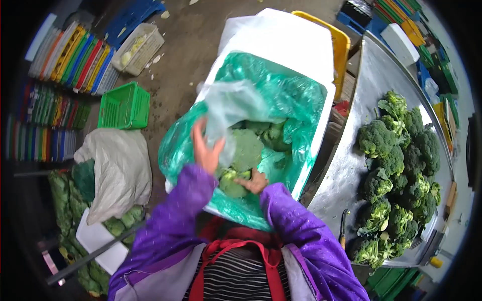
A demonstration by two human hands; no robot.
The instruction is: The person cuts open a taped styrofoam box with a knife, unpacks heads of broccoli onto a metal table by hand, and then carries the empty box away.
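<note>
A white foam box (325,108) lined with green plastic film (306,100) stands in front of me. Several broccoli heads (247,149) lie inside it, partly under a thin clear plastic sheet (236,103). My left hand (205,150) is at the box's left side against the sheet, its fingers spread and somewhat blurred. Lower in the box, my right hand (257,181) touches a broccoli head (232,184) near the front, with a finger stretched out and the others partly hidden.
On the right, a metal table (337,173) bears a pile of broccoli (396,165) and a knife (343,228). A yellow crate (343,45) stands behind the box. At left are a green basket (124,106), a pale basket (138,49), stacked crates (75,55) and a whitish sack (120,165).
</note>
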